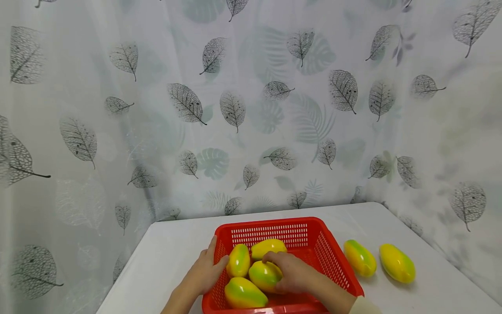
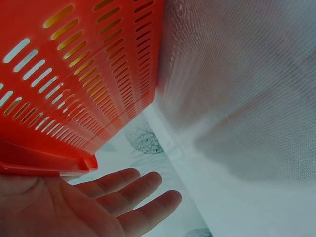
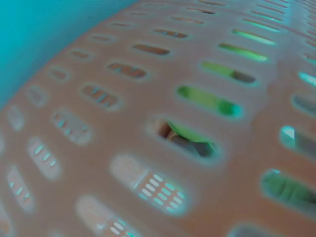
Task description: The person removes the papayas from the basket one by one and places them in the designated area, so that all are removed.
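In the head view a red plastic basket (image 1: 341, 259) with slotted walls holds several yellow-green mangoes, among them a mango (image 1: 246, 293) at its front left. My right hand (image 1: 292, 272) reaches inside and grips another mango (image 1: 263, 275), its fingers curled over the top and side. At the left rim rests my left hand (image 1: 204, 270), with the thumb over the edge. The left wrist view shows its fingers (image 2: 131, 197) straight and spread outside the basket. The right wrist view looks closely through the basket wall (image 3: 237, 143), and mostly hides the right hand.
Two more mangoes, one (image 1: 360, 258) nearer the basket and one (image 1: 397, 263) farther right, lie on the white table (image 1: 168, 248). A leaf-patterned curtain (image 1: 251, 109) hangs behind and along both sides of the table.
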Demonstrator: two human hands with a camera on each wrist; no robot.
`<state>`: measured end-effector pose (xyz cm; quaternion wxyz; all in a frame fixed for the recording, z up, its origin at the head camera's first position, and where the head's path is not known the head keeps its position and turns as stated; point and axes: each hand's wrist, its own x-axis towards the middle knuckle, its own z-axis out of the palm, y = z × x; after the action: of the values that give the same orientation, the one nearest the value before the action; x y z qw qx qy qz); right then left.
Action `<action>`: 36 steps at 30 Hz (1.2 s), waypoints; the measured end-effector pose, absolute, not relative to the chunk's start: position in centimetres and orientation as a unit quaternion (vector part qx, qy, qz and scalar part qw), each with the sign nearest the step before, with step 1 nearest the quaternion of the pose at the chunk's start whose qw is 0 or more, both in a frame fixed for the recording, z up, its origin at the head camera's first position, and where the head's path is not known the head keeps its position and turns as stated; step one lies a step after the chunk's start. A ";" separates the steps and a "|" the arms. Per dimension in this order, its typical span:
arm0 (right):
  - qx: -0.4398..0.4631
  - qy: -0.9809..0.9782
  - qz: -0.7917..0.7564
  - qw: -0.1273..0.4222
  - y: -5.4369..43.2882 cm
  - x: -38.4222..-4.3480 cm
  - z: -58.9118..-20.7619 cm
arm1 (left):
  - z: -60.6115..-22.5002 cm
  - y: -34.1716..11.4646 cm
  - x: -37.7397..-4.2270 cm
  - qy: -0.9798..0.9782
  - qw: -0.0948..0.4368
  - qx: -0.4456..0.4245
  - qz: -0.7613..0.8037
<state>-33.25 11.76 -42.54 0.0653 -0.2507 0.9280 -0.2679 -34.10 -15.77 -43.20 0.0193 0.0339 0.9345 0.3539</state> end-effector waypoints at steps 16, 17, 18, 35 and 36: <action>-0.213 0.917 -0.322 0.102 13.0 -33.1 -42.0 | -43.3 -15.9 -34.3 0.935 0.021 0.035 0.354; -0.211 0.916 -0.326 0.103 13.1 -33.0 -41.9 | -43.3 -15.9 -34.3 0.935 0.021 0.034 0.354; -0.210 0.914 -0.332 0.105 13.3 -33.0 -41.9 | -43.3 -15.9 -34.3 0.935 0.021 0.034 0.353; -0.179 0.918 -0.349 0.056 16.0 -32.3 -40.5 | -43.0 -15.6 -34.1 0.937 0.025 0.022 0.349; -0.176 0.919 -0.349 0.051 16.2 -32.3 -40.4 | -43.0 -15.6 -34.1 0.937 0.026 0.022 0.348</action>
<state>-32.30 16.20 -40.36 0.0510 -0.1761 0.9190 -0.3491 -34.07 -15.62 -43.00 0.0257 0.0224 0.9369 0.3480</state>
